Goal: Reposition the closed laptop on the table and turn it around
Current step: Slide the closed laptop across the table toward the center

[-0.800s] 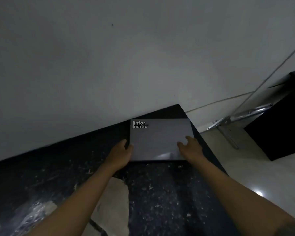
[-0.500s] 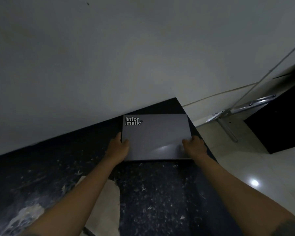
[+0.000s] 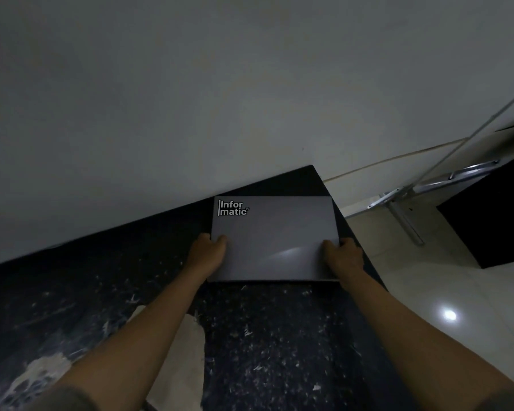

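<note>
A closed grey laptop (image 3: 275, 232) lies flat at the far right end of the dark table (image 3: 264, 336), close to the wall. White lettering marks its far left corner. My left hand (image 3: 207, 255) grips the laptop's left edge, thumb on the lid. On the right edge sits my right hand (image 3: 343, 256), thumb on the lid and fingers curled around the side. The laptop's right side lies near the table's right edge.
The dark tabletop is speckled with pale scraps, and a pale worn patch (image 3: 178, 351) lies near my left forearm. A white wall (image 3: 190, 99) rises right behind the table. To the right are a shiny floor, a metal frame (image 3: 404, 209) and a black cabinet (image 3: 493, 215).
My right hand slid from the lid's near right corner out to the right edge and closed on it. My left hand tightened on the left edge. The laptop looks squarer to me.
</note>
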